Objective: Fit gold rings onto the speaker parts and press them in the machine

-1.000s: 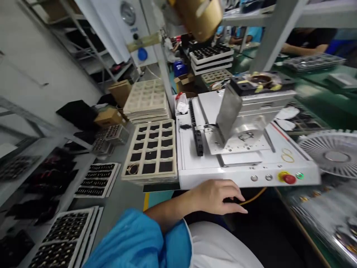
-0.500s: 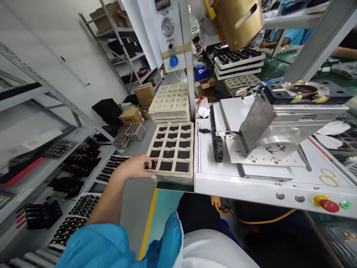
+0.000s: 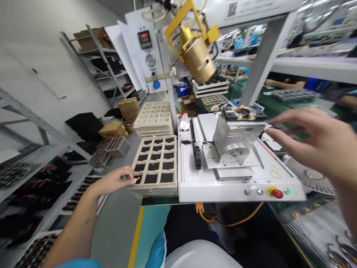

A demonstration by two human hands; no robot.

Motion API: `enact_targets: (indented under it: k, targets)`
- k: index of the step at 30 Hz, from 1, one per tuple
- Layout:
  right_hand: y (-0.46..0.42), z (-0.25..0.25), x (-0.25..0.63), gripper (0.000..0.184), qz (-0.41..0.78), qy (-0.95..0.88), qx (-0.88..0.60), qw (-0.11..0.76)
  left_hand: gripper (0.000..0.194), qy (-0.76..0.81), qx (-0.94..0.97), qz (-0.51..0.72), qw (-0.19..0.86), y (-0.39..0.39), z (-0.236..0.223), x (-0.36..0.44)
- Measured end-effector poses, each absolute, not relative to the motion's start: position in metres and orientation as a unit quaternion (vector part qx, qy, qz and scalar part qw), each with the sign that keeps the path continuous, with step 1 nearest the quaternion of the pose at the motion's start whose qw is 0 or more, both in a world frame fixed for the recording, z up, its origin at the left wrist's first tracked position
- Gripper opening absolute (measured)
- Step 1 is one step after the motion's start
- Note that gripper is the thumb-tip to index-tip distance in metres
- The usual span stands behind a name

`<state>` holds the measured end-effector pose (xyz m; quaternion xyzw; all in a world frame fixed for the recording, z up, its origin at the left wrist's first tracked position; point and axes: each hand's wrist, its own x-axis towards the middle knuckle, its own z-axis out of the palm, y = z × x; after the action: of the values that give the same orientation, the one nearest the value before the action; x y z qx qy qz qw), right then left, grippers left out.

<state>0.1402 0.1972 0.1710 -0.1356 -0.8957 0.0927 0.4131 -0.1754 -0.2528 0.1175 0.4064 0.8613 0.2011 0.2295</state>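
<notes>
QR code (image 3: 231,9), red-digit display (image 3: 144,39), left hand (image 3: 117,180) pinching small part (image 3: 137,179)

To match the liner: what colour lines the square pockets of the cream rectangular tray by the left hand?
Pocket lining: black, clearest in the head view.

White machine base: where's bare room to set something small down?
Bare patches on the base: a front-left strip between the tray and black chain, and one between the metal stand and yellow bands. Crowded: the middle, by the stand; the tray's corner, by the left hand.
</notes>
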Motion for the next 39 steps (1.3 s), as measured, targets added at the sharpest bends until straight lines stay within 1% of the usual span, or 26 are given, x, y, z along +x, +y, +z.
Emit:
enact_targets:
  k: [1, 2, 5, 6, 8, 10, 11, 14, 15, 17, 19, 21, 24, 27, 31, 33, 36, 39]
  targets:
    - [0.204, 0.184, 0.126, 0.024, 0.081, -0.897, -0.106, 0.420, 0.043, 0.853, 0.411, 0.232, 0.221, -0.249, 0.120, -0.172]
    - [0.211, 0.196, 0.111, 0.023, 0.076, -0.908, -0.081, 0.403, 0.043, 0.842, 0.415, 0.269, 0.214, -0.243, 0.123, -0.168]
    - [0.230, 0.223, 0.069, 0.020, 0.119, -0.952, -0.091, 0.265, 0.043, 0.788, 0.424, 0.402, 0.194, -0.215, 0.127, -0.149]
    - [0.235, 0.228, 0.060, 0.019, 0.140, -0.957, -0.100, 0.232, 0.042, 0.766, 0.432, 0.439, 0.183, -0.203, 0.128, -0.143]
    - [0.241, 0.233, 0.051, 0.018, 0.177, -0.956, -0.099, 0.214, 0.037, 0.724, 0.461, 0.491, 0.150, -0.174, 0.131, -0.134]
    - [0.242, 0.232, 0.050, 0.019, 0.209, -0.945, -0.087, 0.235, 0.028, 0.679, 0.502, 0.524, 0.111, -0.140, 0.135, -0.128]
    - [0.241, 0.230, 0.052, 0.019, 0.223, -0.937, -0.087, 0.255, 0.028, 0.655, 0.522, 0.538, 0.094, -0.121, 0.138, -0.126]
    - [0.235, 0.219, 0.064, 0.023, 0.265, -0.888, -0.102, 0.361, 0.043, 0.598, 0.565, 0.565, 0.061, -0.060, 0.153, -0.119]
    - [0.232, 0.214, 0.070, 0.027, 0.282, -0.866, -0.104, 0.400, 0.043, 0.587, 0.574, 0.569, 0.047, -0.039, 0.159, -0.117]
    - [0.223, 0.206, 0.087, 0.035, 0.325, -0.823, -0.097, 0.456, 0.039, 0.579, 0.590, 0.562, 0.014, 0.001, 0.174, -0.112]
    - [0.211, 0.199, 0.107, 0.039, 0.369, -0.792, -0.090, 0.478, 0.036, 0.594, 0.610, 0.524, -0.019, 0.037, 0.192, -0.107]
    - [0.197, 0.192, 0.130, 0.042, 0.399, -0.775, -0.098, 0.481, 0.031, 0.621, 0.629, 0.466, -0.035, 0.067, 0.209, -0.101]
    - [0.178, 0.179, 0.164, 0.046, 0.411, -0.767, -0.129, 0.475, 0.024, 0.661, 0.650, 0.376, -0.018, 0.097, 0.226, -0.092]
    - [0.167, 0.158, 0.198, 0.043, 0.415, -0.764, -0.167, 0.465, 0.030, 0.678, 0.657, 0.328, -0.003, 0.108, 0.231, -0.083]
    - [0.162, 0.105, 0.242, 0.042, 0.464, -0.742, -0.239, 0.422, 0.027, 0.641, 0.683, 0.348, -0.027, 0.101, 0.222, -0.083]
    - [0.160, 0.070, 0.261, 0.044, 0.501, -0.716, -0.289, 0.390, 0.032, 0.613, 0.713, 0.341, -0.020, 0.095, 0.217, -0.088]
    - [0.155, 0.018, 0.281, 0.047, 0.548, -0.660, -0.377, 0.348, 0.039, 0.597, 0.742, 0.303, -0.031, 0.087, 0.212, -0.090]
    - [0.148, -0.020, 0.289, 0.053, 0.581, -0.601, -0.440, 0.328, 0.041, 0.624, 0.733, 0.257, -0.089, 0.085, 0.212, -0.081]
